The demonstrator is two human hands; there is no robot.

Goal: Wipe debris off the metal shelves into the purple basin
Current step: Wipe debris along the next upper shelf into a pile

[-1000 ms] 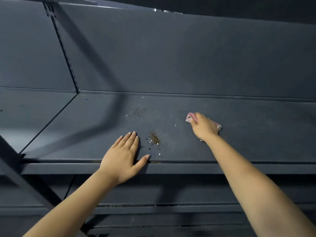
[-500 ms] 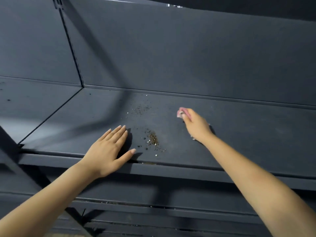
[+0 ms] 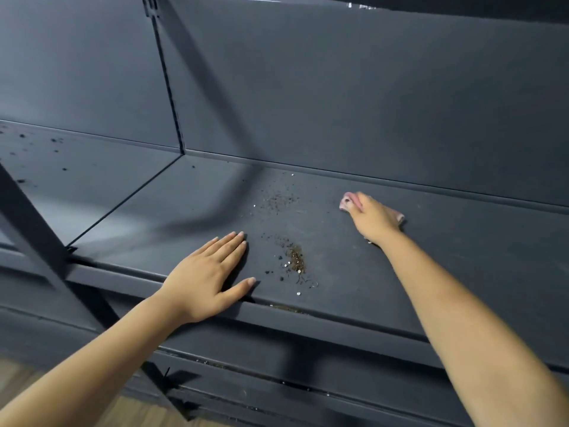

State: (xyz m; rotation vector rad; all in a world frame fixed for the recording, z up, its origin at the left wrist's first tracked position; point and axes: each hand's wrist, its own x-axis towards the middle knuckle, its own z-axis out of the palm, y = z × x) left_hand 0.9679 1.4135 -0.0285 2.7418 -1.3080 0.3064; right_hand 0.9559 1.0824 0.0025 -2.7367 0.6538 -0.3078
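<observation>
At the far left, a neighbouring shelf section (image 3: 77, 167) carries scattered dark specks, and a dark diagonal brace (image 3: 34, 223) crosses in front of it. An upright slotted post (image 3: 167, 81) divides the back panels above the joint between the two sections. On the main metal shelf (image 3: 462, 257), the left hand (image 3: 209, 272) lies flat, palm down, near the front edge, its fingers straight and close together and the thumb spread out to the side along the lip. Just to its right sits a small pile of brown and white debris (image 3: 295, 260), apart from the hand, with a thinner scatter of fine debris (image 3: 278, 200) farther back toward the rear wall. Right of that, the right hand (image 3: 374, 218) presses down on a pink cloth (image 3: 348, 202), fingers curled over it; the cloth shows at the fingertips and again behind the wrist. A strip of wooden floor (image 3: 18, 377) shows at the lower left. The purple basin does not appear in this view.
</observation>
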